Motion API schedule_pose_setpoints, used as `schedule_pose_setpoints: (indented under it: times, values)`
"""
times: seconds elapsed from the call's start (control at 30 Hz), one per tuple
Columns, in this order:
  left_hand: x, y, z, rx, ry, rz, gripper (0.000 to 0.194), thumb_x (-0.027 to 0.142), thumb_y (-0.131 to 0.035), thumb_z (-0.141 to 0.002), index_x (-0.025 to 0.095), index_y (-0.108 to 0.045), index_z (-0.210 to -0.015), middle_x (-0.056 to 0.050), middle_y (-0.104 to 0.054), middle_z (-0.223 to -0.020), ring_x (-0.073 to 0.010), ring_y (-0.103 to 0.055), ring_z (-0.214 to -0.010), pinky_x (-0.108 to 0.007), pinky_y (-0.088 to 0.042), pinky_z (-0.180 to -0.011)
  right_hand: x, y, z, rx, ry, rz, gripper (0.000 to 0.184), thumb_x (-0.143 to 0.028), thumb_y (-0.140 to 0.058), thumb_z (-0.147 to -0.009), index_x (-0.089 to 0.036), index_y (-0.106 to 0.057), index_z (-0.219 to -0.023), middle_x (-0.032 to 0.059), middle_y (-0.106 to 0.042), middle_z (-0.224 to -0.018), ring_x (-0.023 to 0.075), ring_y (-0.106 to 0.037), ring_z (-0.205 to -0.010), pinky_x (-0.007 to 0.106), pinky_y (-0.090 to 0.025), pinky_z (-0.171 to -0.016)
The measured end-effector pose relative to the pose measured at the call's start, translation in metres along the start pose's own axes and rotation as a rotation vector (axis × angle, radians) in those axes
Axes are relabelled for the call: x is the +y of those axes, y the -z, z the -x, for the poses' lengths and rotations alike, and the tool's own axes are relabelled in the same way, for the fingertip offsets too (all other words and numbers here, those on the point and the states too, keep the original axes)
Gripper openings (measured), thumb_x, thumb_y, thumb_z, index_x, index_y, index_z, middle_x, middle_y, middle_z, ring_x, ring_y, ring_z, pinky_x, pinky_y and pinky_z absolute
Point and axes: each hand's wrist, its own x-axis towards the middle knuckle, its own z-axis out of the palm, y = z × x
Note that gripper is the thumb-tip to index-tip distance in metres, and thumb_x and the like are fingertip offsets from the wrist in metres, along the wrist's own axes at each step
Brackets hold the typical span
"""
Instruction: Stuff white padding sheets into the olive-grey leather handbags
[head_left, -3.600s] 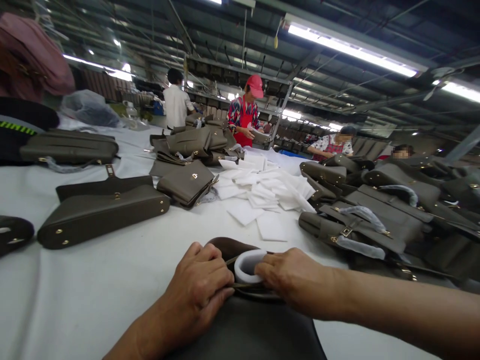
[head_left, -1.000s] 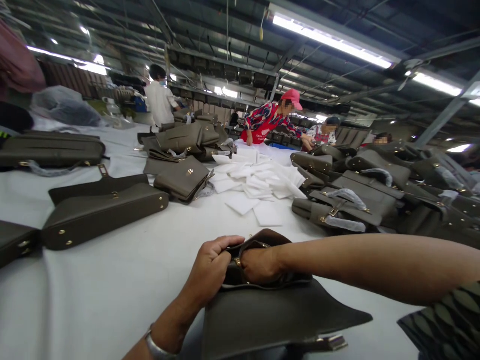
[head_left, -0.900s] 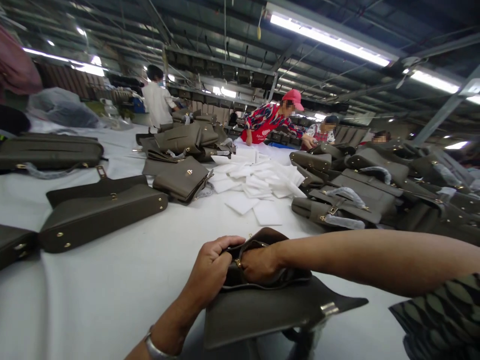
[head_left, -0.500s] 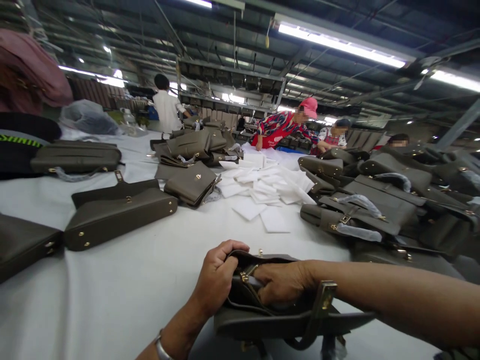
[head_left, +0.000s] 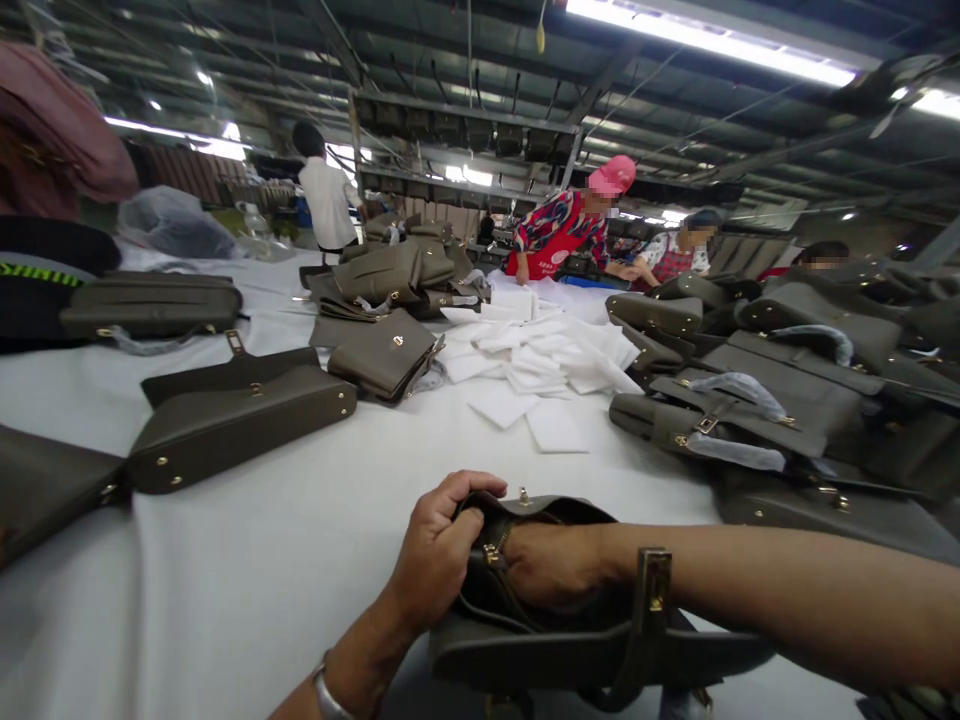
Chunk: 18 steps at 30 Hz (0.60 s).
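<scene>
An olive-grey leather handbag point(head_left: 525, 655) lies in front of me on the white-covered table, its zip mouth open upward. My left hand point(head_left: 439, 555) grips the bag's upper edge near a brass zip pull point(head_left: 492, 555), with a metal bangle point(head_left: 328, 692) on the wrist. My right hand point(head_left: 551, 565) sits in the mouth of the bag, holding its opposite edge; the fingertips are hidden inside. A brass-fitted strap tab point(head_left: 655, 590) stands up from the bag beside my right forearm. The bag's interior is mostly hidden.
Several matching handbags lie on the white table cover point(head_left: 225, 590) to the left and in heaps to the right. White paper sheets point(head_left: 532, 365) are spread at the middle. Co-workers stand beyond the table, one in a pink cap point(head_left: 577, 225) handling items.
The white padded ring seen in the bag's mouth earlier is out of sight. The bag has turned, with its strap tab now upright, and my right hand has gone deeper into the opening.
</scene>
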Motion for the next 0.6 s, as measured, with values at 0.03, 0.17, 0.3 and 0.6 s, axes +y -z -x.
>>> schedule_pose_setpoints:
  times: [0.03, 0.17, 0.3, 0.6]
  values:
    - [0.0, 0.001, 0.0, -0.003, 0.01, -0.014, 0.029, 0.017, -0.045, -0.075, 0.021, -0.068, -0.092, 0.0, -0.068, -0.095, -0.0167, -0.06, -0.094, -0.025, -0.042, -0.085, -0.003, 0.005, 0.003, -0.015, -0.03, 0.031, 0.015, -0.004, -0.047, -0.076, -0.016, -0.043, -0.067, -0.0029, -0.042, -0.062, 0.0086, -0.036, -0.056, 0.023, -0.029, -0.051]
    - [0.0, 0.008, -0.001, -0.004, 0.043, -0.075, 0.033, 0.016, -0.04, -0.071, 0.021, -0.067, -0.088, 0.001, -0.068, -0.089, -0.0173, -0.061, -0.088, -0.026, -0.043, -0.081, -0.009, 0.028, 0.033, -0.055, -0.064, 0.162, 0.014, -0.026, -0.048, -0.087, -0.014, -0.055, -0.084, 0.0003, -0.054, -0.073, 0.0105, -0.044, -0.058, 0.023, -0.033, -0.052]
    - [-0.001, 0.009, -0.001, 0.017, 0.062, -0.093, 0.032, 0.017, -0.039, -0.071, 0.021, -0.067, -0.086, 0.001, -0.069, -0.087, -0.0177, -0.061, -0.089, -0.026, -0.044, -0.081, -0.001, 0.031, 0.07, -0.002, 0.09, 0.476, 0.029, -0.032, -0.05, -0.089, -0.012, -0.056, -0.109, 0.0094, -0.064, -0.091, 0.0174, -0.056, -0.07, 0.027, -0.04, -0.059]
    - [-0.005, 0.011, 0.0, 0.064, 0.074, -0.18, 0.032, 0.021, -0.039, -0.073, 0.023, -0.067, -0.087, 0.002, -0.069, -0.089, -0.0175, -0.062, -0.088, -0.026, -0.045, -0.078, 0.045, 0.007, 0.086, 0.388, 0.402, 1.1, 0.047, -0.017, -0.04, -0.091, 0.004, -0.038, -0.133, 0.0118, -0.061, -0.083, 0.0221, -0.05, -0.07, 0.036, -0.039, -0.062]
